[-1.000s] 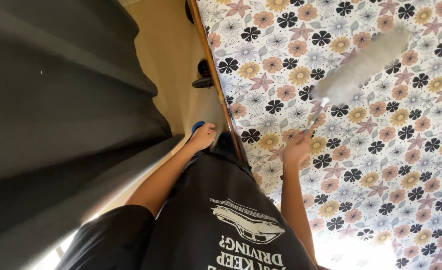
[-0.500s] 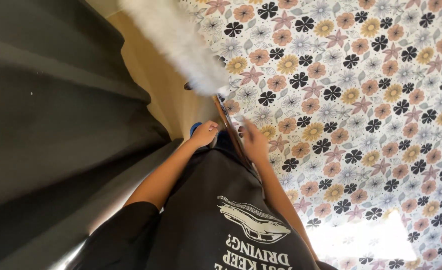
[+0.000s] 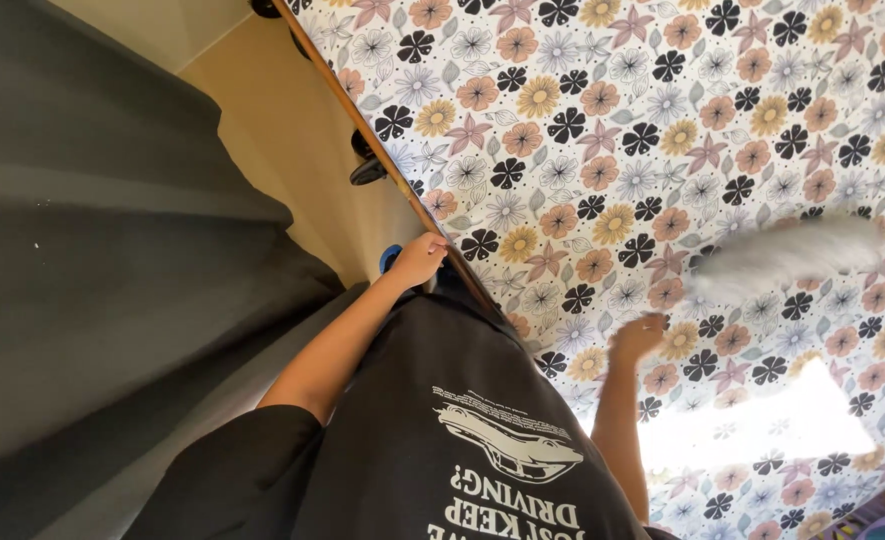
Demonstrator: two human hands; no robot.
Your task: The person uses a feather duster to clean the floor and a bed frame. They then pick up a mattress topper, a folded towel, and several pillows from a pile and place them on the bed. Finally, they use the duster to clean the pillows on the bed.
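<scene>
My right hand (image 3: 638, 336) grips the handle of a white fluffy duster (image 3: 784, 256), which is motion-blurred above a flower-patterned cloth surface (image 3: 602, 130). The duster's head lies to the right of that hand. My left hand (image 3: 418, 261) rests with curled fingers on the wooden edge (image 3: 382, 165) of that surface, beside a small blue object (image 3: 390, 257). A dark printed shirt (image 3: 442, 440) fills the lower middle of the view.
A dark grey fabric (image 3: 102, 250) hangs along the left side. Beige floor (image 3: 282, 120) runs between it and the wooden edge. Two black fittings (image 3: 367, 170) stick out under the edge. A bright patch of light (image 3: 752, 430) falls on the cloth at lower right.
My right hand has swung the duster from the upper left by the wooden edge down to the right across the floral cloth. My left hand has stayed on the edge.
</scene>
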